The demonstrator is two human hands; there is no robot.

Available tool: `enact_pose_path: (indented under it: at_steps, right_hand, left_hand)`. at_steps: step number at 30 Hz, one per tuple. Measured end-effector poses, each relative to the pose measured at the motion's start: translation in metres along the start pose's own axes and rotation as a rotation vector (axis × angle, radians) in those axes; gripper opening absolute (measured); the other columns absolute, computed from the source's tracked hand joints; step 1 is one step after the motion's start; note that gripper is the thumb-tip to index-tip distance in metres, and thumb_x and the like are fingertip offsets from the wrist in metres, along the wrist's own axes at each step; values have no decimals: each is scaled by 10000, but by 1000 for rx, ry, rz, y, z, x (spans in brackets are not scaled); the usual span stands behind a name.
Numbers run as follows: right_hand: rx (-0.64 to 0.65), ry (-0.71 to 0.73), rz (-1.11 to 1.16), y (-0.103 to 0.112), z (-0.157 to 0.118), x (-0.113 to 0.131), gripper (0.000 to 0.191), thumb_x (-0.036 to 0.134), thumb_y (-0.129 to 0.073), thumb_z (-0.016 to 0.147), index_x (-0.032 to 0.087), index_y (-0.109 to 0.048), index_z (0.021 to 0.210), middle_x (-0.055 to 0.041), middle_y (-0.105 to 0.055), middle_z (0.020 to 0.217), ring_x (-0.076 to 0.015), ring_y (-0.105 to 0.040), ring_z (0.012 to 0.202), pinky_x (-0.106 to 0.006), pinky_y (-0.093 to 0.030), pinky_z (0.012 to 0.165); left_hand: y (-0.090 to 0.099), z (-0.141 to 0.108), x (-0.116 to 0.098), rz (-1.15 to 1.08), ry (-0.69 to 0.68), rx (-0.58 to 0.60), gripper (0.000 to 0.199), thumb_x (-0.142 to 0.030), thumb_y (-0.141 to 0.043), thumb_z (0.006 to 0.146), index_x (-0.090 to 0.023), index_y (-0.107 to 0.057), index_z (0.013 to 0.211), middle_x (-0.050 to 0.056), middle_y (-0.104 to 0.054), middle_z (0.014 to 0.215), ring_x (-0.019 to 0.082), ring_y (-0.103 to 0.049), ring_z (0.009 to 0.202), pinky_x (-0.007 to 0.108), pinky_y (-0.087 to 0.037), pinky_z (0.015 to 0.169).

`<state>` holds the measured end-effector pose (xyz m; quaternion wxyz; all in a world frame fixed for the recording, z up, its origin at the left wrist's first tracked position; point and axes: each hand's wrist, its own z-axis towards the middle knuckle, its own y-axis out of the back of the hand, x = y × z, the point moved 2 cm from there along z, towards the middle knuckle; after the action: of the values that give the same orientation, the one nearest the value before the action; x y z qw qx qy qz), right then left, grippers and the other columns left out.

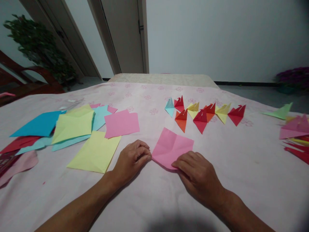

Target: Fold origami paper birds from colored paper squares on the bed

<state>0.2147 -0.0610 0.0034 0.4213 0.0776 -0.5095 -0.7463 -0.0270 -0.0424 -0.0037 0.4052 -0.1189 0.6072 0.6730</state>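
Note:
A creased pink square of paper (171,146) lies turned at an angle on the pale floral tablecloth, its near edge slightly raised. My left hand (134,159) pinches its left corner between closed fingers. At the near right edge, my right hand (199,175) grips the same sheet between thumb and fingers. Beyond it and to the right stand several folded paper cranes in red, orange, yellow and light blue, among them a red crane (237,114) and a light blue crane (170,107).
Left of my hands lie a yellow sheet (95,153), more pink paper (122,124), another yellow sheet (73,124) and blue paper (37,124). At the far right are more folded pieces, including a pink one (294,127) and a green one (281,112).

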Motion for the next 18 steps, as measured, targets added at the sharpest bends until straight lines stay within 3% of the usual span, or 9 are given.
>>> enact_pose_path:
  at_steps: [4, 12, 18]
  right_hand:
    - [-12, -8, -26, 2, 0, -6, 173, 85, -524, 883, 195, -657, 883, -59, -675, 860, -201, -557, 840, -339, -382, 744]
    - [-6, -61, -11, -3, -5, -9, 185, 38, -513, 864, 171, -636, 902, -61, -674, 882, -199, -573, 858, -336, -404, 773]
    - [15, -55, -36, -3, -6, -7, 196, 39, -507, 853, 171, -638, 914, -72, -677, 904, -207, -584, 872, -342, -421, 786]
  left_hand:
    - [-3, -1, -5, 89, -120, 47, 103, -289, -620, 905, -243, -704, 865, 45, -664, 1056, 195, -607, 981, 352, -453, 854]
    - [-3, 2, -1, 50, -54, 56, 111, -212, -651, 864, -251, -700, 955, 39, -632, 1128, 193, -590, 1041, 346, -464, 898]
    - [-1, 0, -5, 8, -91, 103, 89, -198, -648, 853, -254, -715, 877, 41, -629, 1136, 199, -587, 1058, 353, -462, 915]
